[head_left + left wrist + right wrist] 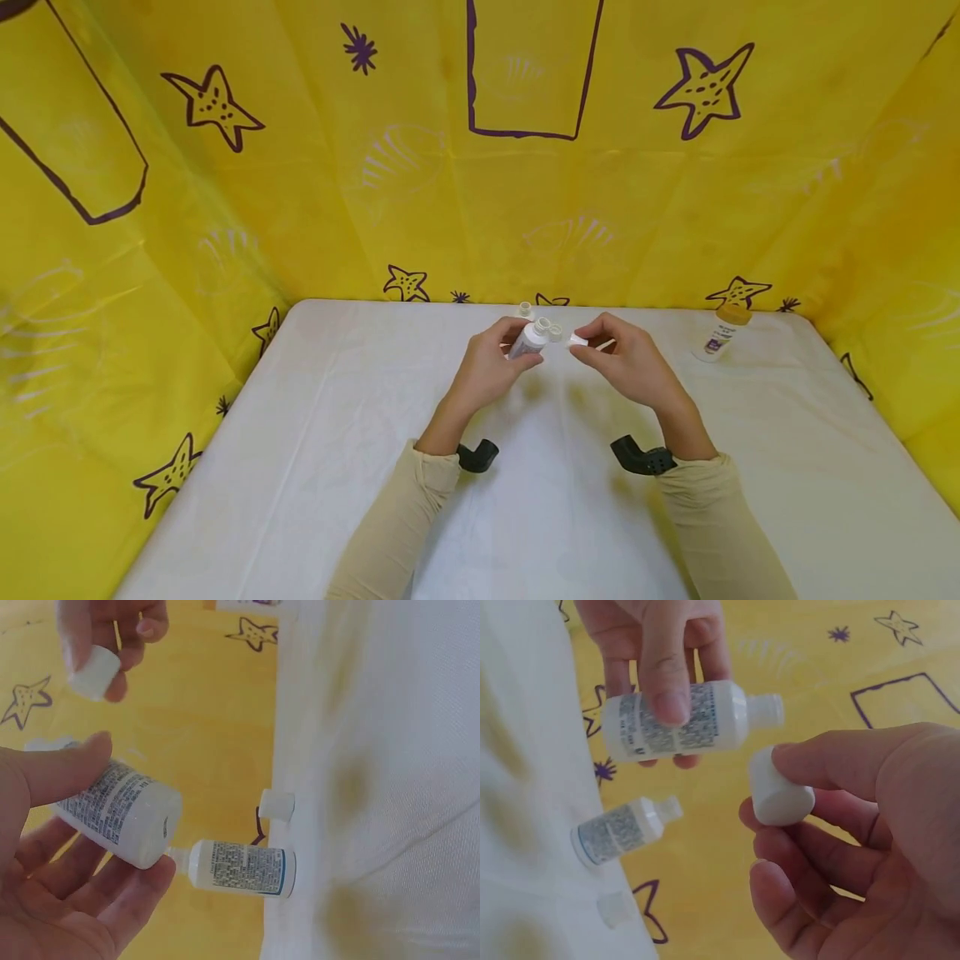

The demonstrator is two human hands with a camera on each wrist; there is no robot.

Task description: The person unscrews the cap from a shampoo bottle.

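Tilted in my left hand (486, 360) is a white bottle (671, 724) with small printed text and an uncovered neck. The thumb presses on its label, with the fingers on the other side. My right hand (633, 362) pinches a white cap (781, 787) between thumb and fingers, a short way from the bottle's mouth and apart from it. Behind the hands, a smaller white bottle (244, 868) with a blue line near its base stands upright on the table, also uncapped. Beside it on the table lies another white cap (277, 804).
A white bottle with a yellow cap (722, 333) stands at the back right of the white-covered table (337, 467). Yellow cloth (450, 208) with drawn starfish rises behind the table and along its sides. Black mounts (643, 457) sit at both wrists.
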